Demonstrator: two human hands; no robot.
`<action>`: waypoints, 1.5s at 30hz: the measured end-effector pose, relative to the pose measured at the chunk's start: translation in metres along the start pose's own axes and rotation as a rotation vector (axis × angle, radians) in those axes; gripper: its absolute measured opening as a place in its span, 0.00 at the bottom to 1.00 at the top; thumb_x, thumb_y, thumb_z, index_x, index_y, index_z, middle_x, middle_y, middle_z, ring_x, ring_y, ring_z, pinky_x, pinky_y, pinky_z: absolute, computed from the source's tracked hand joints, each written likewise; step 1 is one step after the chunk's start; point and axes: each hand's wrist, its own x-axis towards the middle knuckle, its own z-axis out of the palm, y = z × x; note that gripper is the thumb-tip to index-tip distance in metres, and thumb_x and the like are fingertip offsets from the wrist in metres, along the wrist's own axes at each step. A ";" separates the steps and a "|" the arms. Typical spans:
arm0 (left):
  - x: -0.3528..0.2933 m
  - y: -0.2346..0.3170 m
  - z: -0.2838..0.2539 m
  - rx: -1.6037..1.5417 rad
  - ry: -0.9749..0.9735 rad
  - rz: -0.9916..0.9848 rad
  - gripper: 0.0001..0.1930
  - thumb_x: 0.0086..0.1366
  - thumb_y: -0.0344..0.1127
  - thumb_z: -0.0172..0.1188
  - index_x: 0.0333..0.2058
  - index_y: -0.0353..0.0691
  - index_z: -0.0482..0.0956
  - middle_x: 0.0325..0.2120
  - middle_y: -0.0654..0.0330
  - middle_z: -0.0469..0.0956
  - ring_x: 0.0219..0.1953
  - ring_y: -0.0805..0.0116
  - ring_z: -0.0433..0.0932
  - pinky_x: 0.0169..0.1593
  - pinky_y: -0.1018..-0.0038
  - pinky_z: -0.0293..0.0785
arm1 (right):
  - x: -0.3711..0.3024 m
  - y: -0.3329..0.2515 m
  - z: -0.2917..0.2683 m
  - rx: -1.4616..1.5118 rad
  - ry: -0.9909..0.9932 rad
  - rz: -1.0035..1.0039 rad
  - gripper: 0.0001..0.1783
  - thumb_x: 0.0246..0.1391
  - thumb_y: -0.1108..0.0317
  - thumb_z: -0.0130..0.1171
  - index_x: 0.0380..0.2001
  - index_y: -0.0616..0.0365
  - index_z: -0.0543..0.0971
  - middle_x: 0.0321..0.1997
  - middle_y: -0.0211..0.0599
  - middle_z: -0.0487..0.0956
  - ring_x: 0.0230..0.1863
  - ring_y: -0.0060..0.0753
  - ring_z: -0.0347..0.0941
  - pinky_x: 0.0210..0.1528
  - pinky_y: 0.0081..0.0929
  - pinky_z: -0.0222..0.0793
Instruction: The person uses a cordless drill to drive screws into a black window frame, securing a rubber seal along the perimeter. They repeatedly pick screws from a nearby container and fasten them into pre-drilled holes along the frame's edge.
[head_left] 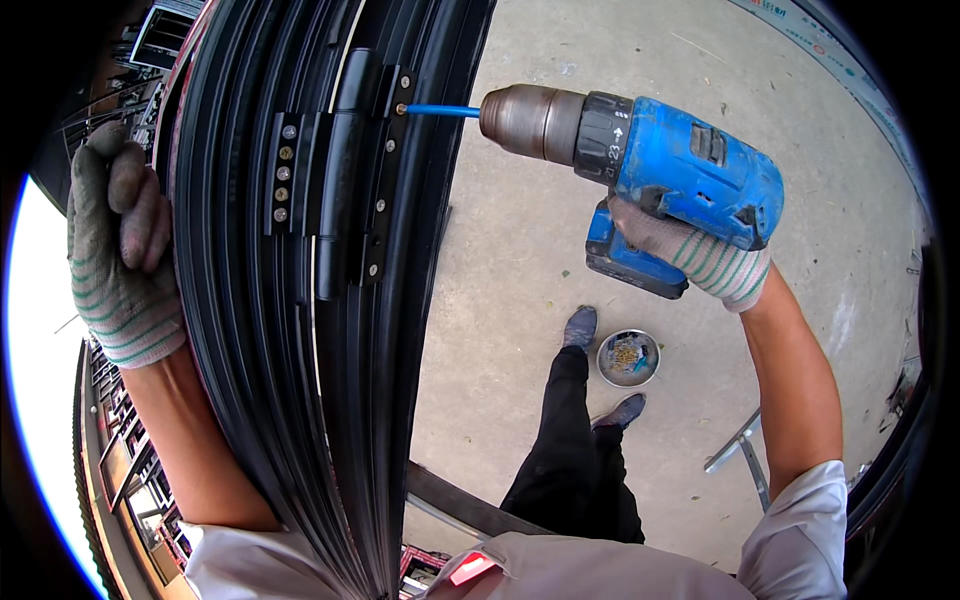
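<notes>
My right hand [695,252], in a striped knit glove, grips a blue cordless drill [700,165] by its handle. A long blue bit [440,110] runs left from the chuck, its tip at a brass-coloured screw [402,109] in the right leaf of a black hinge [345,170]. Several screws show in both hinge leaves. The hinge lies against black ribbed frame profiles [240,330]. Along their left side is my gloved left hand [125,240], fingers curled towards the palm; whatever they may hold is hidden.
A round metal bowl [628,358] of small screws and bits sits on the concrete floor [520,270] by my shoes. A metal stand leg [740,445] is at lower right. Stacked frames [125,450] stand beyond the profiles at left. Printed wrapping edges the upper right.
</notes>
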 end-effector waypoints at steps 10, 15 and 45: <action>0.002 -0.002 -0.005 -0.013 -0.019 0.012 0.16 0.77 0.41 0.47 0.53 0.36 0.73 0.27 0.69 0.65 0.15 0.88 0.55 0.17 0.90 0.56 | 0.000 0.028 0.000 -0.118 0.056 -0.286 0.15 0.56 0.61 0.68 0.46 0.47 0.83 0.44 0.34 0.85 0.44 0.34 0.82 0.51 0.32 0.80; 0.001 -0.005 -0.013 -0.014 0.009 0.023 0.19 0.77 0.43 0.48 0.54 0.34 0.74 0.28 0.69 0.70 0.15 0.88 0.57 0.16 0.89 0.54 | 0.005 0.020 -0.013 -0.400 0.091 -0.376 0.14 0.54 0.60 0.70 0.44 0.45 0.84 0.42 0.32 0.86 0.42 0.34 0.83 0.49 0.31 0.79; -0.202 0.005 0.121 -0.445 0.120 -0.602 0.27 0.74 0.60 0.45 0.32 0.41 0.75 0.17 0.69 0.68 0.13 0.84 0.60 0.16 0.85 0.55 | -0.262 0.030 0.054 0.242 0.189 0.114 0.14 0.55 0.61 0.66 0.41 0.55 0.77 0.28 0.25 0.73 0.27 0.21 0.68 0.31 0.25 0.66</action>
